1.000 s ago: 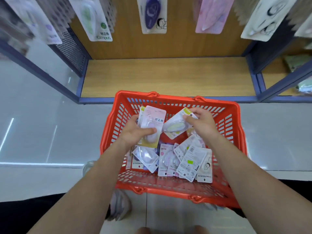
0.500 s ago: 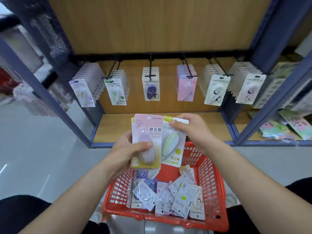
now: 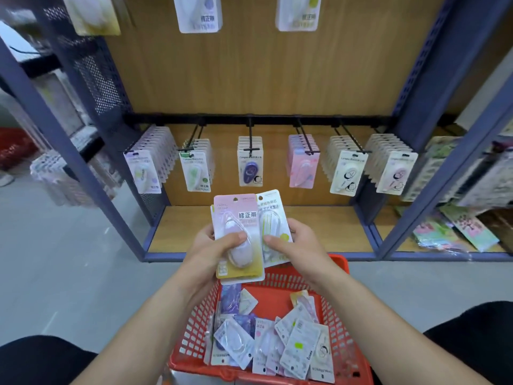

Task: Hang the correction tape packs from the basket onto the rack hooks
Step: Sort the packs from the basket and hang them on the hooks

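Pink-and-yellow carded correction tape pack [image 3: 234,209] with a lilac dispenser is in the left hand [image 3: 211,245], thumb curled over the blister, grip closed on it. Right hand [image 3: 302,243] pinches a white carded pack [image 3: 273,215] with a green-striped dispenser, tucked just behind the pink one. Both sit above the red plastic basket [image 3: 194,334], more loose packs [image 3: 299,345] piled inside. Black rack hooks [image 3: 250,132] beyond hold rows of packs [image 3: 249,168].

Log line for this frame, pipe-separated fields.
left hand grips pink-yellow pack | right hand grips white-green pack | red basket below, loose packs inside | neither hung on rack hooks yet
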The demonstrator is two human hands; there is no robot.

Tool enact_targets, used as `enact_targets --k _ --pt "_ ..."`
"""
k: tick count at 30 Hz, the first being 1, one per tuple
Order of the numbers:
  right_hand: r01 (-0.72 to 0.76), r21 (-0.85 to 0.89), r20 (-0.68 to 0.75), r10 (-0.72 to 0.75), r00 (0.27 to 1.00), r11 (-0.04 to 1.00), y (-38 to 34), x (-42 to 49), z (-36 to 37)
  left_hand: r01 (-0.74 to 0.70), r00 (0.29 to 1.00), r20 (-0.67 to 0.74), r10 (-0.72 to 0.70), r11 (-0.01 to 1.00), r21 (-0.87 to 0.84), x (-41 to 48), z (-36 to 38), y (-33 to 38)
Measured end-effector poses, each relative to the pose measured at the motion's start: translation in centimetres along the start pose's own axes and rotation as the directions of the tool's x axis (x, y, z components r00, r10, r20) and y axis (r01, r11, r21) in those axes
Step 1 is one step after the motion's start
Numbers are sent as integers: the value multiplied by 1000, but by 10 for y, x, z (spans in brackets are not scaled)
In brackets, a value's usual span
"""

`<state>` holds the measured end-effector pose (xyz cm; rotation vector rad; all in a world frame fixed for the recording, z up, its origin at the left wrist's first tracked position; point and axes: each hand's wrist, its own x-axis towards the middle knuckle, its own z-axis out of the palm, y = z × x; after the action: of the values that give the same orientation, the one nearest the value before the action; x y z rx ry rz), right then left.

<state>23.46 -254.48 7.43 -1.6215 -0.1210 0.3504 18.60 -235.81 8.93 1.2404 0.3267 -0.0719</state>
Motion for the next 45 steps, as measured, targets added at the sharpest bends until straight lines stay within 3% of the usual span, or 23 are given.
enact_targets --k 5,12,21,33,38,45 --pt "70 37 -141 -64 988 997 -7 2 2 -39 999 11 38 999 19 3 0 15" --pt "165 152 -258 -122 958 974 -53 6 13 -217 975 -51 217 976 19 5 6 66" --pt "334 65 -316 -298 901 940 -150 23 -4 -390 912 -102 398 916 92 -6 12 136" --pt "526 4 -393 -482 783 850 -294 105 -39 -553 829 24 558 814 176 28 55 220" --pt "572 -19 -436 -522 733 820 -313 135 -47 -583 808 25 589 792 179 49 57 231" --pt "543 -29 -438 -499 748 839 -309 149 -59 -553 831 23 556 820 145 62 61 226"
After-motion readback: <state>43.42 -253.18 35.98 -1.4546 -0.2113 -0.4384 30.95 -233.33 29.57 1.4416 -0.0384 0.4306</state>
